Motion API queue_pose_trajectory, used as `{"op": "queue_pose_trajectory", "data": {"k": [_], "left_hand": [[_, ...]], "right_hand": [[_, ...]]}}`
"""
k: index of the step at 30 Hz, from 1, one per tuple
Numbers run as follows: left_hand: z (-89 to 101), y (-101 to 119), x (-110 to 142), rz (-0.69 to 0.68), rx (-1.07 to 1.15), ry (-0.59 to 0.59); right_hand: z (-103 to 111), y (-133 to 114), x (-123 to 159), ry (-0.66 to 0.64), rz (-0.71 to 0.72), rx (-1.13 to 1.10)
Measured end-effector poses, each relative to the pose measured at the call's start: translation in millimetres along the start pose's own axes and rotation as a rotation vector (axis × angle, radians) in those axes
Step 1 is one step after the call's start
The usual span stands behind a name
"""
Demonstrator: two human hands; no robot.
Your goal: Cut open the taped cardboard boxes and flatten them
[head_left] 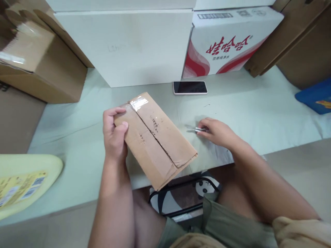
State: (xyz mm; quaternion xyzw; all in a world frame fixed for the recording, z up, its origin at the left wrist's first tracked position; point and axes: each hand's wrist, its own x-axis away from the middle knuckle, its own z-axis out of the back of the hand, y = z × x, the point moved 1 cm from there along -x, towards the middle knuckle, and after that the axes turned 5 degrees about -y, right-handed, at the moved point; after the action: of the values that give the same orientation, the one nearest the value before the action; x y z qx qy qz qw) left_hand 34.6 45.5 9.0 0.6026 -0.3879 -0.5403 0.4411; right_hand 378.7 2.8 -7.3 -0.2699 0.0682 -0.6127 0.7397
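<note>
In the head view, a flat brown cardboard box (157, 137) is gripped at its far left end by the left hand (113, 131), with the thumb laid over its upper face. The box is held aslant above the front part of the table (77, 144), its near corner reaching past the table's edge; whether the tabletop is touched by it cannot be told. The upper face is crossed lengthwise by a dark seam, and clear tape (139, 102) is stuck across the far end of it. Smudged dark print is seen on both sides of the seam.

To the right of the box, and apart from it, a slim metal tool (198, 130) is pinched between the fingers and thumb of the right hand (212, 131). Its thin end is pointed toward the box and is blurred, so its exact kind cannot be made out.

Beyond the hands, a phone (190, 88) is laid face up, just in front of a large white box (144, 48) and a white-and-red carton (224, 48), which are stood side by side. At the left, a brown carton (59, 72) is set behind a pale yellow container (31, 182) bearing a printed label. At the far right, a blue object (315, 98) is partly cut off by the frame.
</note>
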Motion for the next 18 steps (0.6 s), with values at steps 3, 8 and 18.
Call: {"op": "queue_pose_trajectory", "data": {"k": [3,8,18], "left_hand": [[-17.2,-8,10,-0.048,-0.011,-0.112],[-45.1,-9,28,-0.263,-0.142,-0.319],[-50.2,-5,33,-0.282,-0.127,-0.333]], "right_hand": [[1,-9,-8,0.133,-0.036,-0.304],[3,-24,-21,0.443,-0.146,-0.696],[71,-87,5,0.628,0.350,-1.120]]}}
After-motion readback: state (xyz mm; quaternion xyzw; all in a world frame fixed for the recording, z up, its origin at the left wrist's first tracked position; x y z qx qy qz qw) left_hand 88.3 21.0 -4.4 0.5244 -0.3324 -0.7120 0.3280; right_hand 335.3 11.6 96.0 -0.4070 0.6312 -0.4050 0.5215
